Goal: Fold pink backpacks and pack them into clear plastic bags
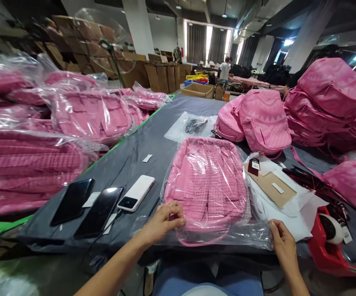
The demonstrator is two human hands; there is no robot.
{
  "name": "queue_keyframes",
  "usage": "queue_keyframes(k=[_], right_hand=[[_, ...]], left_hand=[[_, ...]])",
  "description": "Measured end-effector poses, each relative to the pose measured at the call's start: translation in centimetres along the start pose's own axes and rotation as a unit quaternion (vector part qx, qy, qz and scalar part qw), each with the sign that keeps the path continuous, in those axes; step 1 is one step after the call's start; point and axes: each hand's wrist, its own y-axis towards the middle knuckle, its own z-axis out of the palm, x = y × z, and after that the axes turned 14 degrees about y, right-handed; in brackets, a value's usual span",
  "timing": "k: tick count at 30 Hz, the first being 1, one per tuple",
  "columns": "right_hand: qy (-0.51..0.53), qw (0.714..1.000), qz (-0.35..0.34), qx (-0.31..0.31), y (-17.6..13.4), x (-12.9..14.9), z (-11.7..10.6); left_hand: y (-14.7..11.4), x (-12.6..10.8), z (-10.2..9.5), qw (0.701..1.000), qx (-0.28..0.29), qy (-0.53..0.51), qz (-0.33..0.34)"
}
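A pink backpack (208,181) lies flat in front of me inside a clear plastic bag (252,234), straps side up. My left hand (169,217) is at the bag's lower left edge, fingers curled and closed on the plastic. At the lower right corner, my right hand (282,238) pinches the plastic bag's open-looking edge between thumb and fingers. The pink carry loop of the backpack shows through the plastic near the table's front edge. White sheets (303,209) and a brown card (273,189) lie just right of the bag.
Two black phones (99,211) and a white power bank (137,193) lie left. Bagged backpacks (26,168) are heaped beyond the table's green edge. Unbagged backpacks (329,94) are stacked right, above a red tape dispenser (329,250). Dark cords (195,125) lie on plastic behind.
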Motion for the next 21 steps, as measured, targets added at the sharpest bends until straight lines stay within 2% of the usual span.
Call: queue_keyframes(k=[4, 7, 10, 15, 21], right_hand=[[-0.042, 0.998, -0.038, -0.031, -0.5, 1.1, -1.3], [-0.062, 0.997, -0.029, -0.043, -1.2, 1.6, -2.0], [-0.052, 0.997, -0.025, -0.053, -1.5, 1.6, -1.5], [-0.132, 0.984, -0.09, -0.085, -1.1, 1.9, -0.2], [-0.172, 0.971, -0.127, -0.102, -1.0, 2.6, -1.0]], left_hand=[[-0.2, 0.1, 0.1, 1.0, -0.009, -0.01, -0.002], [-0.2, 0.0, 0.0, 1.0, -0.001, -0.025, 0.003], [0.0, 0.0, 0.0, 1.0, 0.005, -0.021, 0.004], [-0.3, 0.2, 0.7, 0.999, -0.008, 0.053, 0.0], [-0.9, -0.5, 1.3, 0.992, -0.053, 0.11, 0.014]])
